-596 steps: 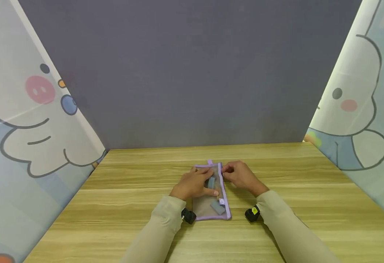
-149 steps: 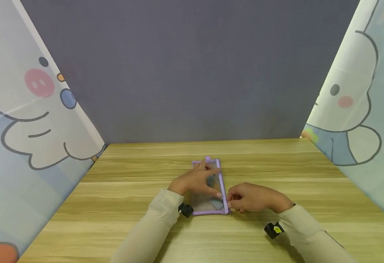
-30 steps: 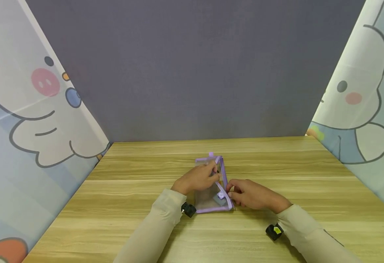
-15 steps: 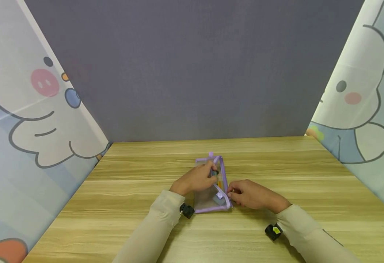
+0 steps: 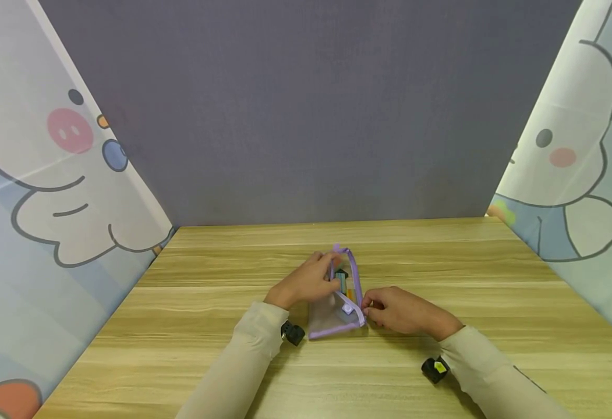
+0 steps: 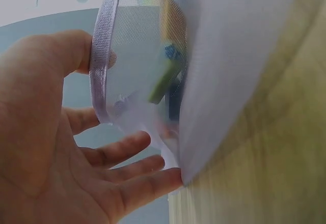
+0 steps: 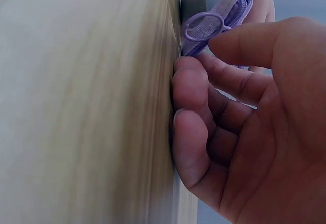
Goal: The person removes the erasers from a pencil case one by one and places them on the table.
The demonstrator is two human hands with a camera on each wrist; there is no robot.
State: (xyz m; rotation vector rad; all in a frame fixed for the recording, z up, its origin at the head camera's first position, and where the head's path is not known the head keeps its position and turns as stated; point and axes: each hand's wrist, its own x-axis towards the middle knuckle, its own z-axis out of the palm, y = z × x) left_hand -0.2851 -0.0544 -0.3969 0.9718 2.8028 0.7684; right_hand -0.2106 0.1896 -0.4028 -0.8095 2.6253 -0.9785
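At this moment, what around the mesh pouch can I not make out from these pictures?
Part of the pouch: head view, covered by the left hand.
What the green object is: left wrist view, blurred behind mesh.
Mark on the square patch: head view, too small; left wrist view, cut by the top edge.
Rest of the right sleeve: head view, cut by the bottom edge.

**Pale prints at the sides, grey behind**

A broad, flat, dark grey backdrop stands behind the far edge of the pale yellow-brown, wood-grained table. In the head view, a creased, pale blue-and-white printed panel slants along the left, bearing a white cartoon animal with a pink oval snout and, low down, an orange-red shape. Along the right, a matching pale printed panel shows a white cartoon animal in light blue.
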